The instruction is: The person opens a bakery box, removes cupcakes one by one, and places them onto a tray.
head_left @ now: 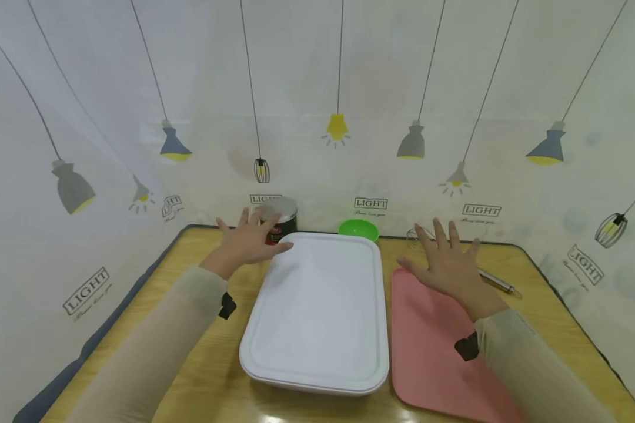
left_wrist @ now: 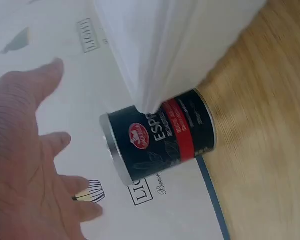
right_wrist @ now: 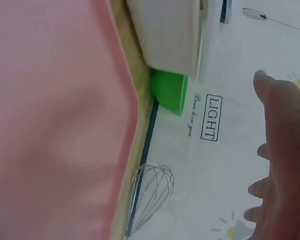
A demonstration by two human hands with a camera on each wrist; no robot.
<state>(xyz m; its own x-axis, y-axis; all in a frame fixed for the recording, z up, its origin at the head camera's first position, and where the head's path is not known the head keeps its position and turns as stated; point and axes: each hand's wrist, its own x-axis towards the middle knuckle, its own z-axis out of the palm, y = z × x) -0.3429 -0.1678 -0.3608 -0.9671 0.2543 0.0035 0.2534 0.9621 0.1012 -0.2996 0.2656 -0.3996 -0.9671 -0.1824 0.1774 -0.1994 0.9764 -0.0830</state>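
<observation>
From the head view, I count two hands, held well apart with fingers spread, each with one dark piece at the wrist of its beige sleeve (head_left: 143,346). One white lidded box (head_left: 323,311) sits on the wooden table (head_left: 206,370). The left hand (head_left: 246,239) hovers by the box's far left corner, near one espresso can (head_left: 288,228) behind that corner. The right hand (head_left: 451,270) is to the right of the box, over one pink board (head_left: 434,341) lying alongside it. Behind the box stands one green bowl (head_left: 357,229); one wire whisk (head_left: 500,282) lies beyond the board, right of the box. Nine lamps and six "LIGHT" labels are printed on the wall covering (head_left: 296,59) around the box.

From the left wrist, one thumb and three fingertips show, apart from the can. The box's corner hides part of its lettering, leaving "ESP" readable beside one red band and one red oval logo.

From the right wrist, one thumb and three fingertips show, fingers parted, clear of everything. The one bowl is just beside the box's corner; the whisk's wire loops are farther from the box, past the board's edge.
</observation>
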